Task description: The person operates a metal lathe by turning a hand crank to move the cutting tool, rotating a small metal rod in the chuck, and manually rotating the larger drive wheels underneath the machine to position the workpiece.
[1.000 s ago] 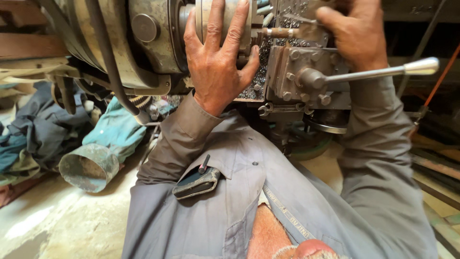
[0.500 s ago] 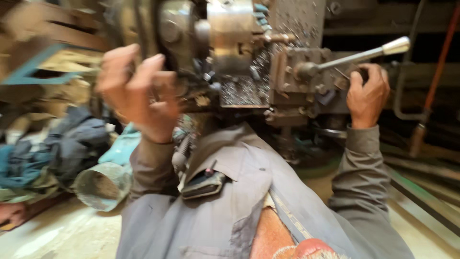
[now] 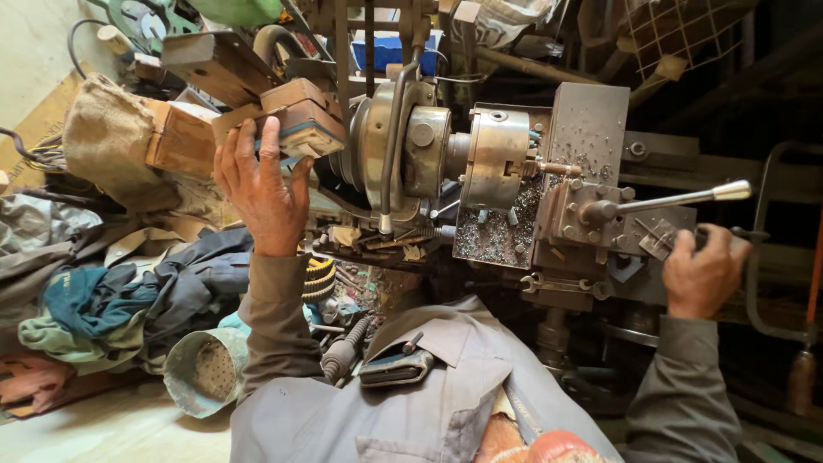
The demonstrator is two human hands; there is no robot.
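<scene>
I stand at a metal lathe. My left hand (image 3: 261, 184) reaches up at the left with spread fingers, touching a wooden box with a blue edge (image 3: 302, 120) beside the headstock. My right hand (image 3: 703, 274) is closed around a dark crank handle (image 3: 744, 236) at the right of the carriage. The silver chuck (image 3: 495, 157) holds a short brass-coloured workpiece (image 3: 557, 169). The tool post (image 3: 591, 214) carries a long chrome-tipped lever (image 3: 686, 199). Metal chips (image 3: 497, 236) cover the bed under the chuck.
A heap of clothes and rags (image 3: 111, 291) lies at the left, with a perforated metal tube (image 3: 206, 369) beside it. A sack-wrapped block (image 3: 111, 137) sits upper left. A dark pouch (image 3: 394, 364) sits in my shirt pocket. An orange-handled tool (image 3: 810, 291) hangs at the right.
My left hand left the chuck and swung up to the left onto the wooden box. My right hand dropped from the tool post to the crank handle at the right. The view widened.
</scene>
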